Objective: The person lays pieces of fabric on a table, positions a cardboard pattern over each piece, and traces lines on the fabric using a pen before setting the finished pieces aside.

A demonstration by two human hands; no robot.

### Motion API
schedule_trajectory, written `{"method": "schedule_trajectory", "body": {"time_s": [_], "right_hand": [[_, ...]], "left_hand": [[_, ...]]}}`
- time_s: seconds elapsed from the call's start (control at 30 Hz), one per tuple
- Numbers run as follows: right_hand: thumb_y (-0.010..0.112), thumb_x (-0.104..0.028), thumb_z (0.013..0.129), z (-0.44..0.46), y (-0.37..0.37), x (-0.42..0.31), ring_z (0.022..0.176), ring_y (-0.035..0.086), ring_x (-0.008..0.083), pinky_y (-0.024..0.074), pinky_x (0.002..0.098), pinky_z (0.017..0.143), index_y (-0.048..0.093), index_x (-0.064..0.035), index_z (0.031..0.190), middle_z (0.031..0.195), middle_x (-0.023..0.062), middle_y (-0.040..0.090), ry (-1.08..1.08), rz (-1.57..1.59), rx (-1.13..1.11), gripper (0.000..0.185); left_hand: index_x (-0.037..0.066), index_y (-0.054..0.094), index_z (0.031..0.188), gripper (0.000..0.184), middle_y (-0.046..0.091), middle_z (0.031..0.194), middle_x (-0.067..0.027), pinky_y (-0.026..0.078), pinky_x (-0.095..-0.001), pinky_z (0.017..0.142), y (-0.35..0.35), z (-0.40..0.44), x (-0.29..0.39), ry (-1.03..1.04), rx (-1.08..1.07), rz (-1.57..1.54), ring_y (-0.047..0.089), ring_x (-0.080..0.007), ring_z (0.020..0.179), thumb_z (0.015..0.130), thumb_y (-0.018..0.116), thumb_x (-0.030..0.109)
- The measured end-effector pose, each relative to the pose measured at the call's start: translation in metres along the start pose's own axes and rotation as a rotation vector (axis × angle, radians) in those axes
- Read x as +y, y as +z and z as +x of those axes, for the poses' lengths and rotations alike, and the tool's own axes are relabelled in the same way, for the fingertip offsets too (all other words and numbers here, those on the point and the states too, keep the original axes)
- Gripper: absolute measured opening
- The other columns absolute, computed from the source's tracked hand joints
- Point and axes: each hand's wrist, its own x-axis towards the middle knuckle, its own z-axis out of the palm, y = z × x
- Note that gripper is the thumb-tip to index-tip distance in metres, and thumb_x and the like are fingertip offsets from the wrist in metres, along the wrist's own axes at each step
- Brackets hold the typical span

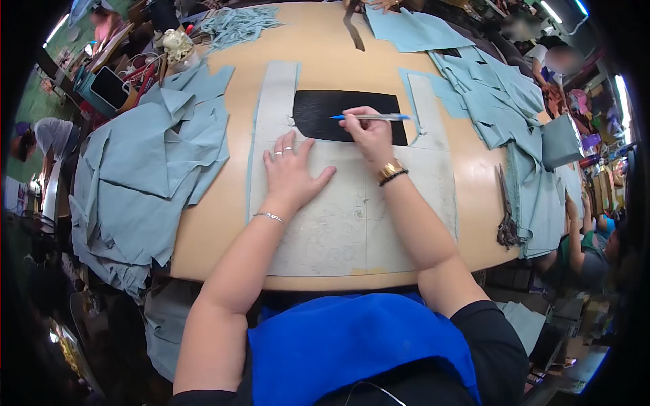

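Observation:
In the head view my right hand (370, 135) is closed around a pen (396, 117) with a blue cap, held over a black sheet (345, 108). My left hand (292, 169) lies flat with fingers spread on a pale grey card pattern (325, 230), which has a deep cut-out at its far side. Light blue fabric (250, 155) peeks out along the pattern's edges. The black sheet sits within that cut-out. Whether the pen's tip touches anything, I cannot tell.
Light blue fabric pieces are heaped on the left (149, 149) and right (487, 95). Scissors (504, 210) lie by the table's right edge. Thin fabric scraps (237, 26) are at the back left. A dark strip (353, 27) lies at the far side, near another person's hand (386, 5).

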Motion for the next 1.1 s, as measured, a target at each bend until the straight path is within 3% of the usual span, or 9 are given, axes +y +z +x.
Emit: {"method": "schedule_trajectory", "body": {"time_s": [0.2, 0.4, 0.5, 0.6, 0.77, 0.83, 0.9, 0.97, 1.1], "right_hand": [[0.065, -0.018, 0.081, 0.017, 0.056, 0.012, 0.059, 0.063, 0.0113, 0.0509, 0.0267, 0.056, 0.065, -0.0030, 0.083, 0.066, 0.0077, 0.066, -0.075, -0.258, -0.255, 0.015], [0.066, -0.021, 0.081, 0.019, 0.059, 0.012, 0.055, 0.061, 0.0148, 0.0488, 0.0290, 0.053, 0.066, -0.0040, 0.083, 0.063, 0.0098, 0.064, -0.107, -0.412, -0.274, 0.017], [0.066, -0.021, 0.081, 0.020, 0.059, 0.015, 0.054, 0.061, 0.0152, 0.0481, 0.0298, 0.053, 0.067, -0.0049, 0.084, 0.062, 0.0098, 0.063, -0.123, -0.433, -0.275, 0.017], [0.066, -0.018, 0.082, 0.021, 0.058, 0.015, 0.057, 0.057, 0.0093, 0.0481, 0.0261, 0.055, 0.068, -0.0027, 0.087, 0.069, 0.0067, 0.067, -0.068, -0.444, -0.293, 0.016], [0.066, -0.017, 0.082, 0.021, 0.060, 0.021, 0.063, 0.063, 0.0128, 0.0510, 0.0283, 0.060, 0.067, -0.0016, 0.087, 0.070, 0.0083, 0.067, -0.180, -0.360, -0.282, 0.016], [0.066, -0.018, 0.080, 0.021, 0.060, 0.018, 0.062, 0.066, 0.0210, 0.0526, 0.0316, 0.060, 0.065, -0.0027, 0.085, 0.068, 0.0138, 0.067, -0.191, -0.379, -0.242, 0.016], [0.067, -0.016, 0.079, 0.019, 0.049, 0.010, 0.062, 0.064, 0.0173, 0.0512, 0.0304, 0.060, 0.064, -0.0022, 0.084, 0.067, 0.0119, 0.066, -0.060, -0.330, -0.206, 0.015], [0.067, -0.015, 0.079, 0.018, 0.022, 0.014, 0.063, 0.059, 0.0089, 0.0478, 0.0259, 0.057, 0.065, -0.0036, 0.082, 0.067, 0.0036, 0.064, -0.062, -0.153, -0.077, 0.012], [0.064, -0.010, 0.082, 0.011, -0.088, 0.008, 0.060, 0.051, 0.0037, 0.0424, 0.0220, 0.054, 0.064, -0.0050, 0.081, 0.066, -0.0024, 0.059, -0.068, -0.139, 0.169, 0.005]], "left_hand": [[0.014, 0.052, 0.130, 0.074, 0.041, 0.142, -0.0198, 0.025, -0.0651, 0.105, -0.002, 0.004, 0.000, -0.022, -0.082, -0.006, 0.032, -0.0354, 0.136, 0.074, 0.068, 0.058], [0.010, 0.050, 0.131, 0.078, 0.041, 0.141, -0.0193, 0.026, -0.0651, 0.103, 0.004, 0.004, -0.002, 0.000, -0.010, -0.001, 0.033, -0.0349, 0.135, 0.073, 0.068, 0.059], [0.006, 0.045, 0.137, 0.086, 0.043, 0.139, -0.0192, 0.027, -0.0601, 0.102, 0.001, 0.003, 0.000, 0.005, -0.028, 0.059, 0.033, -0.0321, 0.134, 0.075, 0.067, 0.061], [0.006, 0.044, 0.137, 0.086, 0.042, 0.140, -0.0191, 0.027, -0.0602, 0.102, 0.000, 0.004, 0.000, -0.002, -0.031, 0.051, 0.033, -0.0320, 0.135, 0.075, 0.067, 0.061], [0.009, 0.046, 0.136, 0.081, 0.041, 0.140, -0.0178, 0.025, -0.0576, 0.105, -0.003, 0.004, 0.002, -0.029, -0.049, 0.030, 0.033, -0.0311, 0.135, 0.075, 0.068, 0.058], [0.011, 0.049, 0.133, 0.076, 0.041, 0.140, -0.0173, 0.025, -0.0565, 0.106, -0.004, 0.005, 0.004, -0.021, -0.055, 0.015, 0.033, -0.0311, 0.135, 0.075, 0.069, 0.057], [0.014, 0.053, 0.129, 0.070, 0.042, 0.140, -0.0169, 0.024, -0.0555, 0.106, -0.004, 0.004, 0.001, -0.017, -0.079, 0.031, 0.034, -0.0313, 0.135, 0.075, 0.071, 0.055], [0.015, 0.055, 0.125, 0.066, 0.040, 0.141, -0.0167, 0.023, -0.0568, 0.107, -0.001, 0.004, 0.001, -0.018, -0.049, -0.012, 0.033, -0.0315, 0.136, 0.075, 0.071, 0.055], [0.015, 0.054, 0.127, 0.068, 0.039, 0.143, -0.0162, 0.022, -0.0584, 0.108, -0.003, 0.004, 0.003, -0.036, -0.072, -0.019, 0.031, -0.0318, 0.138, 0.075, 0.070, 0.056]]}}
